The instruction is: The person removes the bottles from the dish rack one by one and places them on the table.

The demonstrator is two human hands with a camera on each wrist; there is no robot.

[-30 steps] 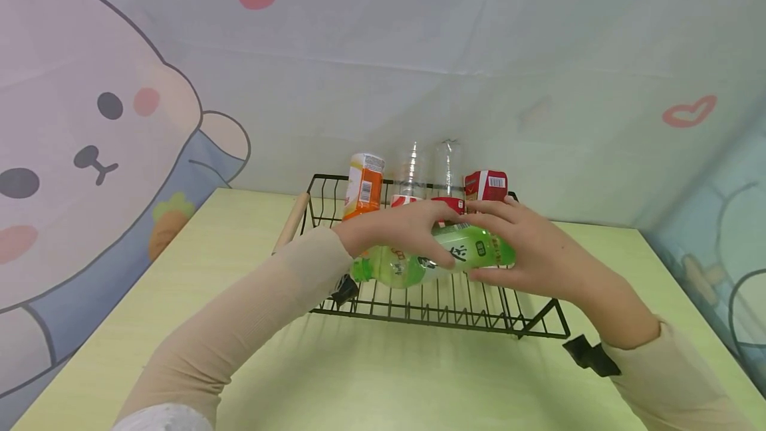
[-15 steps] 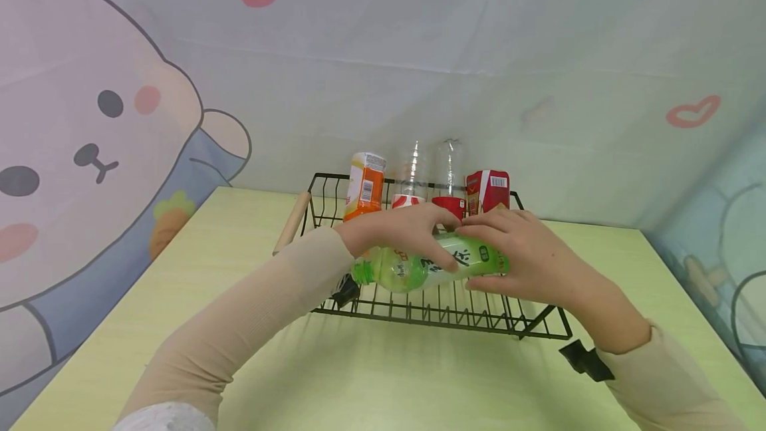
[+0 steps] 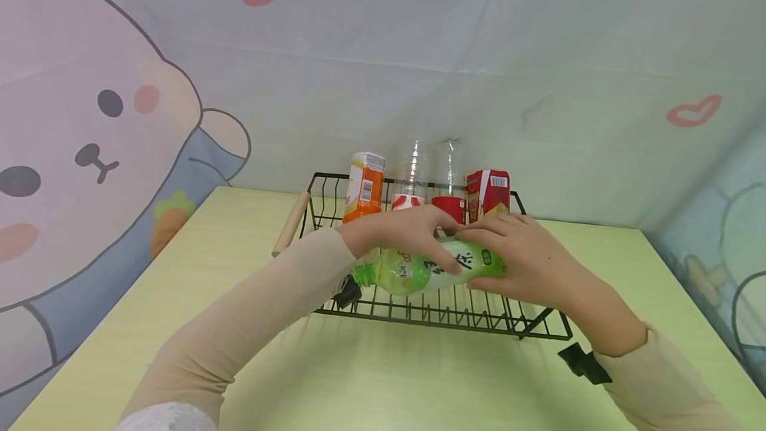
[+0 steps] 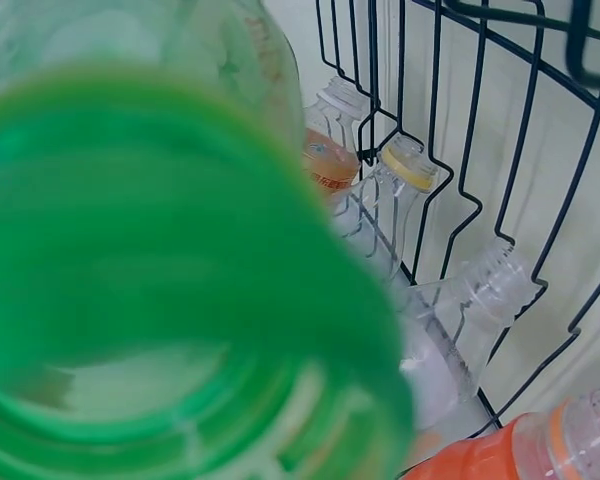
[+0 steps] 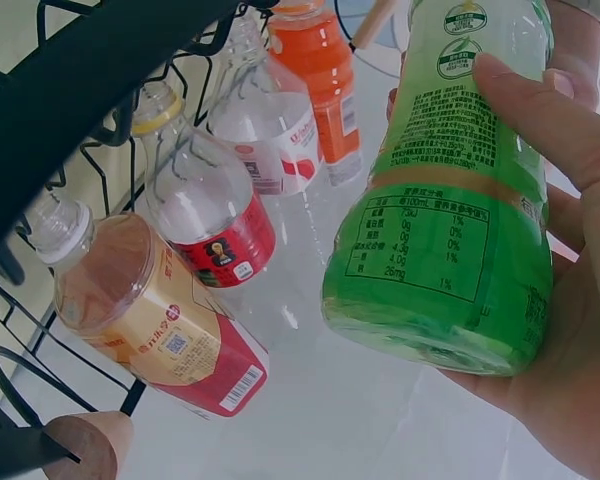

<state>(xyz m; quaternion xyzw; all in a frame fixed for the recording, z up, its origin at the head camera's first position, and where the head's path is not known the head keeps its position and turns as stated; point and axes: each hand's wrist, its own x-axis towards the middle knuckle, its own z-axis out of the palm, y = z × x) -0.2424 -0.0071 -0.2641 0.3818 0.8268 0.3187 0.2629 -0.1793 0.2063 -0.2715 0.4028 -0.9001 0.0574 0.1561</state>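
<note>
A green plastic bottle (image 3: 407, 273) lies sideways over the wire rack, its neck towards the left and its base towards the right. My left hand (image 3: 415, 231) grips its middle from above, thumb on the near side. Around the base end, my right hand (image 3: 526, 255) curls its fingers. Close up in the right wrist view, the bottle (image 5: 440, 240) shows a printed table on its green label, with the right thumb (image 5: 550, 115) along its side. The bottle's ridged green neck (image 4: 180, 250) fills much of the left wrist view; the left hand is hidden there.
The black wire rack (image 3: 419, 316) has a wooden handle (image 3: 292, 223) at its left. Along its back lean an orange bottle (image 3: 365, 185), two clear bottles with red labels, one a clear bottle (image 5: 215, 200), and a red-and-beige labelled bottle (image 5: 170, 320). A patterned cloth (image 3: 383, 52) hangs behind.
The right hand has slid left and closed in on the bottle's base end. The bottle has shifted slightly towards me. The left hand has barely moved.
</note>
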